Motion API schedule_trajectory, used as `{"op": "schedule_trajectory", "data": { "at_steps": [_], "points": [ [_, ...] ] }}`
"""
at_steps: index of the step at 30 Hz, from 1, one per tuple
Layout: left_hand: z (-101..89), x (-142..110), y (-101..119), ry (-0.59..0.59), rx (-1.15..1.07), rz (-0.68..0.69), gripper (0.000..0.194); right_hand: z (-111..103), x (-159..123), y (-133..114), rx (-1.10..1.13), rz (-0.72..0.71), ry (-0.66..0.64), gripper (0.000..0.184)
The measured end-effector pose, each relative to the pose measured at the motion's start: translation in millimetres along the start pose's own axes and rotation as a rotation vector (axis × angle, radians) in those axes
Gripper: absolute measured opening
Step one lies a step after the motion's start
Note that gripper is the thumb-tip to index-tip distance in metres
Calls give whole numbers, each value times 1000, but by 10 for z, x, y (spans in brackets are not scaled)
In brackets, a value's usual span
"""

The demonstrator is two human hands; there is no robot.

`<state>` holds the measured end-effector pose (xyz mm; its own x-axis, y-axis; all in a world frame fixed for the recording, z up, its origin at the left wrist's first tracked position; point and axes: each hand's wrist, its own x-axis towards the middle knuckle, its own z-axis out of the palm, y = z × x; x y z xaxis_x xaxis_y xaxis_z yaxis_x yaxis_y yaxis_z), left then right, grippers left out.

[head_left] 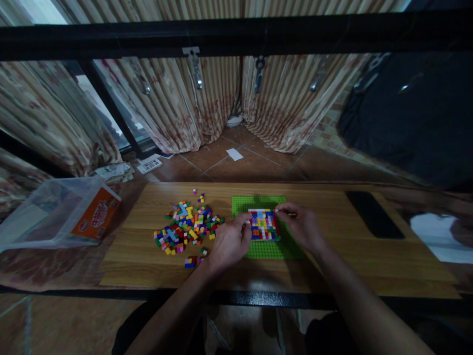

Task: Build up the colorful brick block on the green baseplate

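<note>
A green studded baseplate (254,202) lies on the wooden table, and on it sits a rectangular block of multicoloured toy bricks (264,224) with a white row along its far edge. At the block's left side, my left hand (231,240) has thumb and fingertips pressed together; a pale spot shows there, too small to name. My right hand (301,226) pinches at the far right corner of the block, also with a small whitish spot at its fingertips. Left of the baseplate spreads a pile of loose toy bricks (192,224) in many colours, partly beside my left wrist.
A clear plastic box (59,222) with an orange label stands left of the table (129,266). A black phone-like slab (375,214) lies at the right. White paper (436,236) is beyond the table's right end. A dark bar (236,35) crosses above, with curtains behind.
</note>
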<state>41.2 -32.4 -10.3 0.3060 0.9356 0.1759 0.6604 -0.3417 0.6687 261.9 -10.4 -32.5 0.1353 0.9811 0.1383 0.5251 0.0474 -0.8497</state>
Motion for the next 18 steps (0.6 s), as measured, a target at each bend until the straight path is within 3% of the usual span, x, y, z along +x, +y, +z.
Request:
{"op": "schedule_trajectory", "data": {
  "at_steps": [8, 18],
  "points": [
    [-9, 2, 0, -17, 4, -7, 26, 49, 45, 62, 247, 96, -2, 19],
    [-4, -4, -7, -10, 21, -4, 25, 35, 10, 56, 227, 99, -23, 14]
  ]
}}
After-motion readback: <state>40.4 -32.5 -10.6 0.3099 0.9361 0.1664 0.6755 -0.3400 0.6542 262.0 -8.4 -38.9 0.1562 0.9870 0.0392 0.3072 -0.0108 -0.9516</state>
